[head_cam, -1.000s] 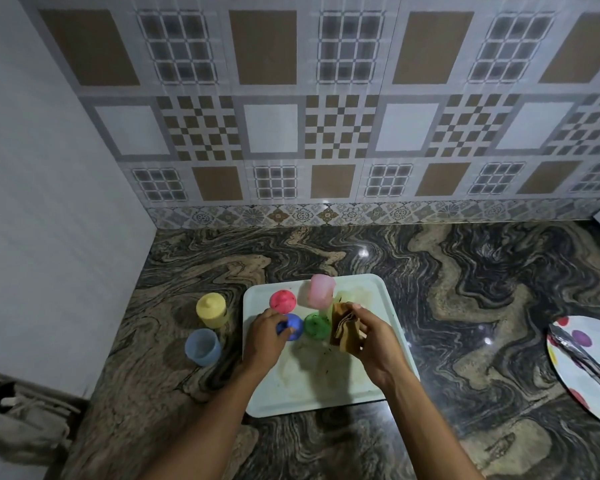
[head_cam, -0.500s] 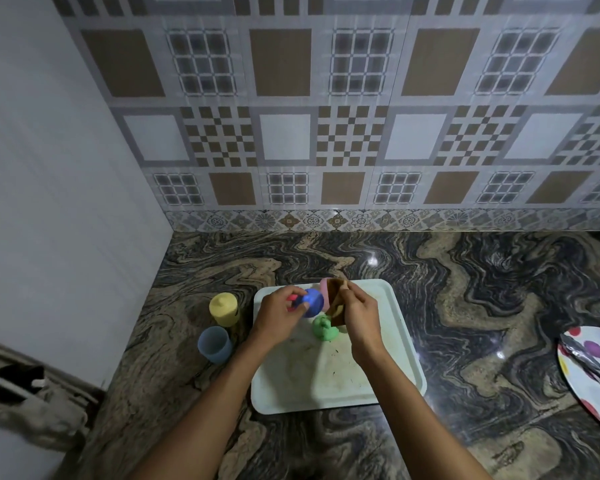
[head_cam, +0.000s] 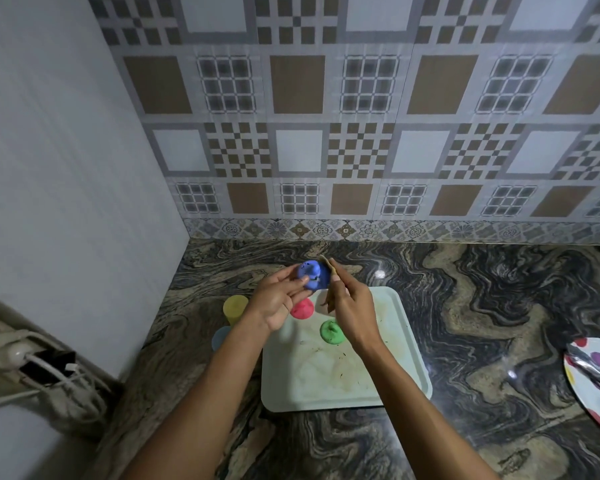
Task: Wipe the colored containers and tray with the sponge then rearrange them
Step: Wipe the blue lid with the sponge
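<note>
Two containers, green (head_cam: 330,330) and red (head_cam: 302,309), sit on the tray (head_cam: 343,386). Farther, left fingers (head_cam: 284,276) curl round the raised blue container (head_cam: 314,274), probably light, stiff plastic, best held by its sides; right fingers (head_cam: 340,284) pinch the soft sponge (head_cam: 329,265) beside it.

The sponge (head_cam: 329,268) shows only as a thin edge above the right hand (head_cam: 354,311), the dark marks on the blue container (head_cam: 314,271) are too blurred to make out, the left forearm (head_cam: 222,375) hides most of the light blue container (head_cam: 220,337), and the right edge cuts off the spotted plate (head_cam: 593,382).
</note>
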